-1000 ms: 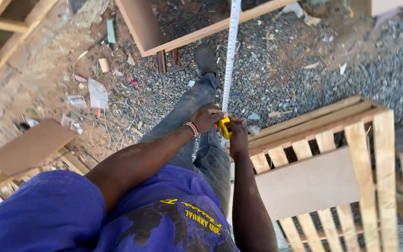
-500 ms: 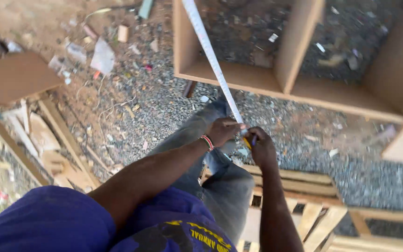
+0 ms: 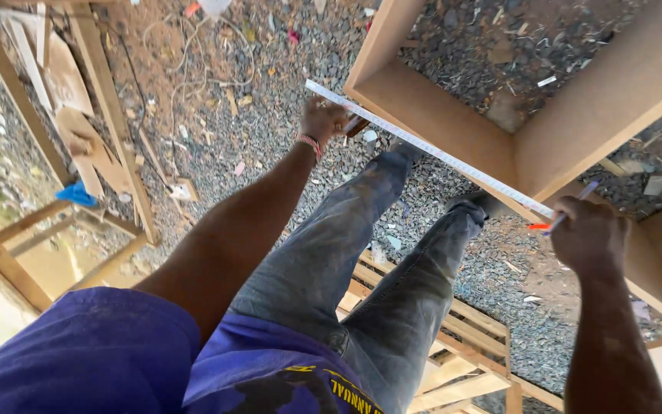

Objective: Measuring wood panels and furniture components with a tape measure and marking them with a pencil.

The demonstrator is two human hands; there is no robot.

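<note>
Two hands at work on one tape (image 3: 430, 149). Left hand (image 3: 322, 119) is closed on the tape near its upper end, pinning it just off the corner of the wooden frame (image 3: 453, 130). Right hand (image 3: 588, 234) is closed around a pen (image 3: 557, 222), orange at one end, with its tip at the tape's lower end, on the frame's edge. Tape runs diagonally along the frame's near board, stretched between the hands. Frame lies on gravel (image 3: 270, 115); person stands with one shoe (image 3: 478, 203) just beside the board.

Risks, as judged:
- Tape appears held at one end only by fingers; if the left hand slackens, the blade could slide or bow and the reading would be off.
- Tape sits at the board's edge; a slight twist could tip it off the board and spoil the mark.
- Gravel gives uneven footing; leaning this far forward, a shifted foot could nudge the frame.
- Pen held low in a full fist; mark may land wide.
</note>
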